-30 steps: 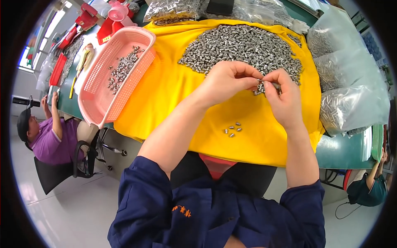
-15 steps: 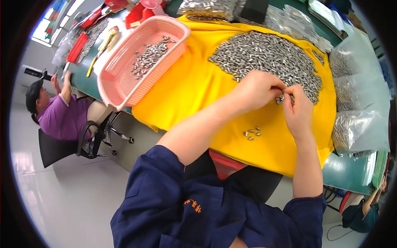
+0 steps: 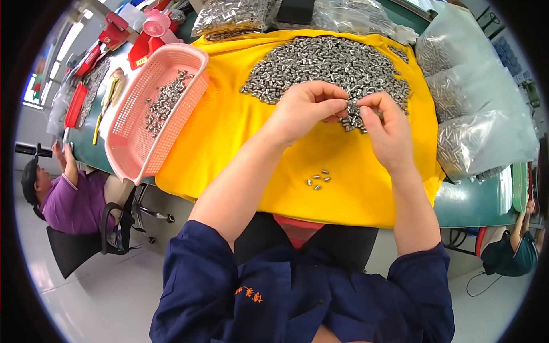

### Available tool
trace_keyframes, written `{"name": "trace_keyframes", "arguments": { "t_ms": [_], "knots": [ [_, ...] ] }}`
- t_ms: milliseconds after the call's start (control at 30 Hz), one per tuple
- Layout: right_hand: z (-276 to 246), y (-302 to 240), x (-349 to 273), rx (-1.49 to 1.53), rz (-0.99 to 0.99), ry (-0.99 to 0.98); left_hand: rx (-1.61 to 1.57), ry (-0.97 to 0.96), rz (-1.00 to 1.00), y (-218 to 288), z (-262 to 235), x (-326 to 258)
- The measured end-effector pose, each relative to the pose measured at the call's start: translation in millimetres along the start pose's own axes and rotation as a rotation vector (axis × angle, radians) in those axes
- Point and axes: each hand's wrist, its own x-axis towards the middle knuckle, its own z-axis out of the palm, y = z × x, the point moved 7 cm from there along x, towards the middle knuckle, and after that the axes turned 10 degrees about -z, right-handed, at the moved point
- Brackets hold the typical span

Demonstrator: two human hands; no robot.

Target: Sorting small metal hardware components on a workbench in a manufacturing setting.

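A broad pile of small silver metal parts (image 3: 331, 62) lies on a yellow cloth (image 3: 223, 137). At the pile's near edge, my left hand (image 3: 309, 110) has its thumb and forefinger pressed together, other fingers curled beneath; whatever they pinch is too small to make out. Just right of it, my right hand (image 3: 390, 128) brings thumb and forefinger tips together in a pinch, its contents likewise unclear. A narrow gap separates the two sets of fingertips. Nearer to me, several loose metal parts (image 3: 317, 186) form a small group on the cloth.
Left of the pile stands a pink basket (image 3: 123, 163) with similar parts inside. Clear bags of parts (image 3: 457, 137) line the right side; more bags (image 3: 231, 17) and a black phone-like slab (image 3: 295, 10) lie at the back. A seated person (image 3: 77, 200) works at far left.
My hands, touching at the fingertips before, have drawn slightly apart. The whole view has shifted, so the table appears further left. The small group of parts on the cloth looks unchanged.
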Motion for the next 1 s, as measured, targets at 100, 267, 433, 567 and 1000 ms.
{"name": "trace_keyframes", "arguments": {
  "t_ms": [100,267,433,567,1000],
  "knots": [
    [0.8,-1.1,0.0,0.024,-0.022,0.027,-0.151,-0.061,-0.057,-7.4,3.4,1.5],
    [0.9,-0.1,-1.6,0.049,-0.010,0.025,-0.194,-0.124,-0.046,-6.3,7.2,-2.3],
    [0.2,-2.2,-2.4,-0.025,-0.024,0.009,-0.151,-0.121,-0.025,-5.2,8.5,-3.3],
    [3.0,-8.1,-3.7,-0.191,-0.110,-0.032,0.013,-0.051,0.010,-2.2,8.1,-4.0],
    [-8.3,3.1,1.2,0.068,-0.020,0.081,0.810,0.186,0.128,6.9,-11.2,-40.8]
  ]
}}
